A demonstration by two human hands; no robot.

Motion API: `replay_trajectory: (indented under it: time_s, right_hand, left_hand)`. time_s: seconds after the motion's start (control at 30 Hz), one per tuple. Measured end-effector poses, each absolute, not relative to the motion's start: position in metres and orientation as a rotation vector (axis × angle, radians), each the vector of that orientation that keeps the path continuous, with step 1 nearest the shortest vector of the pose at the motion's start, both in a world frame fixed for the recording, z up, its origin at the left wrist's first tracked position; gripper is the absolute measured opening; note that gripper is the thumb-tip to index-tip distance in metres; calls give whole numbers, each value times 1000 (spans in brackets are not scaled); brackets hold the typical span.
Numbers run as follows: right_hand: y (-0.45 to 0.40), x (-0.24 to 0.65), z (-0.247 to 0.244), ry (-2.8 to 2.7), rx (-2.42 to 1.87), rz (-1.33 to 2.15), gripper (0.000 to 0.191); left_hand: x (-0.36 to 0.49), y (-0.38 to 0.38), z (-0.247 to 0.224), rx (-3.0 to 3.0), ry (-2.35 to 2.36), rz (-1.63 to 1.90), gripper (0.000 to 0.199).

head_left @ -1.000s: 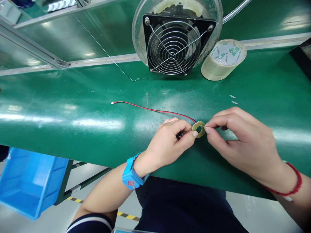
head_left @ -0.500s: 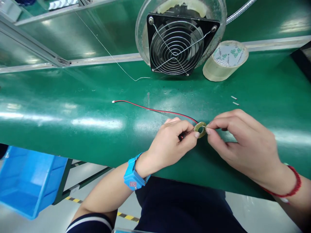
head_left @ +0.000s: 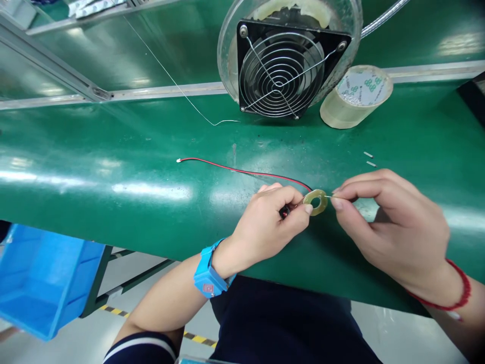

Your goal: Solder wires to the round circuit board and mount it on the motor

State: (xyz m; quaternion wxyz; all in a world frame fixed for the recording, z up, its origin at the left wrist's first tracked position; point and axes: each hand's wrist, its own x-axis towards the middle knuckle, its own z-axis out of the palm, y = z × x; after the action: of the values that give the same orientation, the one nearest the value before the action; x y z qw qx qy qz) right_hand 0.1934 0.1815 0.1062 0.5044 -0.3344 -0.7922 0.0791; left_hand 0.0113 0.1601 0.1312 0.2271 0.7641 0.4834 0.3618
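My left hand (head_left: 271, 220) pinches the left side of a yellowish ring (head_left: 322, 205) between thumb and index finger. From the ring a red and black wire (head_left: 242, 171) runs left over the bench to a small white connector (head_left: 179, 160). Something dark with red bits (head_left: 284, 211) shows partly between the left fingers. My right hand (head_left: 397, 222) is closed, thumb against index finger, on a thin pale strand (head_left: 329, 196) that reaches to the ring's right edge. I cannot tell whether the strand is fixed to the ring.
A fan with a wire grille (head_left: 278, 83) stands behind my hands, beside a wide tape roll (head_left: 358, 96). Two small slivers (head_left: 368, 154) lie on the green bench (head_left: 94, 192). A thin wire (head_left: 174, 81) hangs down at the back. A blue bin (head_left: 38, 283) sits at lower left.
My right hand has moved right, away from the ring, and more of the pale strand shows between them. My left hand holds the ring nearly still. The view has shifted slightly.
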Motion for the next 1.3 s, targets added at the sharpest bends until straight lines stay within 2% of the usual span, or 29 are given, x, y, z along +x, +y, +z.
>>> replay_trajectory:
  time_s: [0.2, 0.93, 1.3]
  right_hand:
    - [183, 193, 104, -1944, -828, 253, 14]
    - [183, 193, 103, -1974, -807, 147, 18]
    - [183, 191, 102, -1992, -786, -34, 16]
  left_hand:
    - [11, 160, 130, 2084, 1331, 986, 23]
    - [12, 160, 130, 2149, 1343, 983, 23]
    - [14, 161, 130, 2197, 1333, 1028, 23]
